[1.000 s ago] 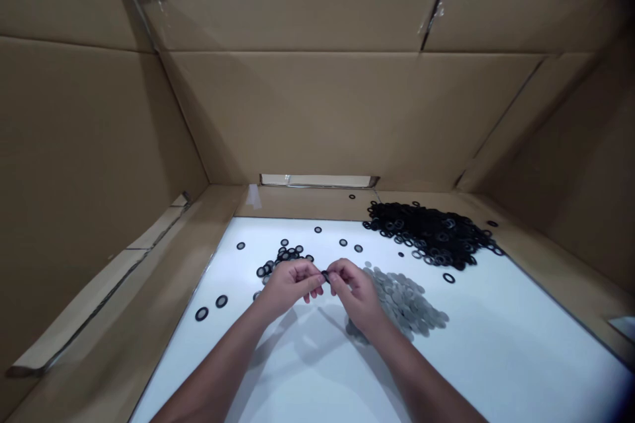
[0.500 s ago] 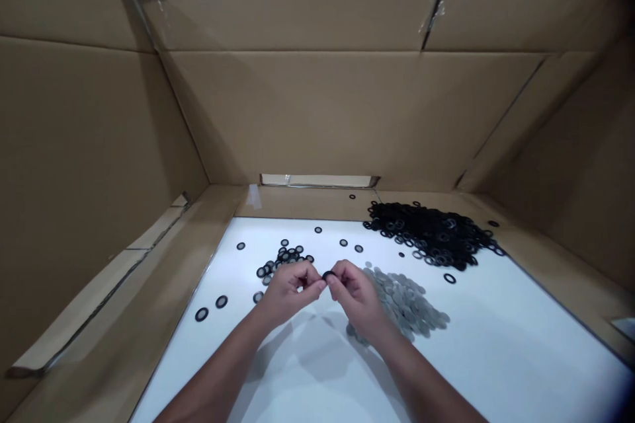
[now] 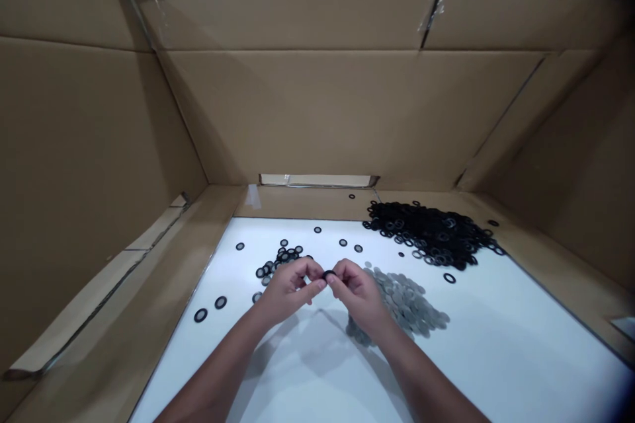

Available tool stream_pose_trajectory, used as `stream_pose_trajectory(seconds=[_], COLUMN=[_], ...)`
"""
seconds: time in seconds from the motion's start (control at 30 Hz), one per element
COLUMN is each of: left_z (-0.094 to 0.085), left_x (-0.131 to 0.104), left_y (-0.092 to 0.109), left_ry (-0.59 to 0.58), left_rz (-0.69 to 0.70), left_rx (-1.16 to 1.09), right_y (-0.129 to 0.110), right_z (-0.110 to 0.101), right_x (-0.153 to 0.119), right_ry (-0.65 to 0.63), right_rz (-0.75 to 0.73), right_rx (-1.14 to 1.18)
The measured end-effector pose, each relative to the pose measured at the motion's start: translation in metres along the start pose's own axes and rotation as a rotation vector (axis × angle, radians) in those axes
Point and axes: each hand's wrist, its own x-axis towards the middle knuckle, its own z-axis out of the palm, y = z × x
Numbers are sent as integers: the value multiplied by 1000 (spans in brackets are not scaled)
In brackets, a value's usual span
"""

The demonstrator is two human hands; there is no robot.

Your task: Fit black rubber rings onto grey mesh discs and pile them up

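Note:
A small black ring (image 3: 328,274) is pinched between both hands over the white board (image 3: 307,370). My left hand (image 3: 292,287) grips its left side with thumb and forefinger. On the ring's right side, my right hand (image 3: 358,291) holds it the same way. Whether a disc sits inside the ring cannot be made out. Beside and partly beneath my right hand lies a pile of grey discs (image 3: 409,304). Black rings with grey centres (image 3: 288,256) are gathered just behind my left hand, which hides part of them.
A heap of black rings (image 3: 431,231) lies at the back right, with a loose ring (image 3: 449,278) in front. Several filled rings (image 3: 221,303) are scattered at the left and back. Cardboard walls (image 3: 317,112) enclose the board on the left, back and right.
Both hands remain at nearly the same spot around the ring. The fingers of my left hand have shifted slightly, with a lower fingertip now showing beneath the thumb.

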Motion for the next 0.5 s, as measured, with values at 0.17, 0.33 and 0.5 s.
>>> stream_pose_trajectory(seconds=[0.17,0.33,0.5], left_z=[-3,-1,-1], left_x=[2,1,2], left_y=[3,3,1], left_ry=[19,92,144], left_rz=[-43,-35,-28], left_rx=[-16,104,119], right_y=[-1,-2,-2], right_z=[1,2,1], right_x=[2,2,3], right_ry=[47,-2,-28], right_rz=[24,119,134], right_rx=[52,161,194])
